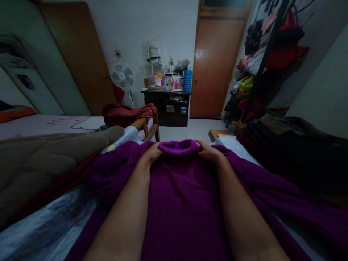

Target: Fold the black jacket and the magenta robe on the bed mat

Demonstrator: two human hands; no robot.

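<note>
A purple garment (185,203) with a fuzzy lining lies spread over the bed, its sleeves reaching out to the left and right. At its far end is the collar (178,148), a round opening held up between both hands. My left hand (154,153) grips the left side of this collar, with some fingers hidden by the cloth. On the right side of the collar my right hand (208,150) is closed, its fingertips partly behind the fabric.
A brown quilt (54,152) lies at left, and a dark clothing pile (293,152) at right. Beyond the bed are a wooden bed frame (152,127) with red cloth (127,113), a fan (123,76), a dark cabinet (152,107) and a door (213,65).
</note>
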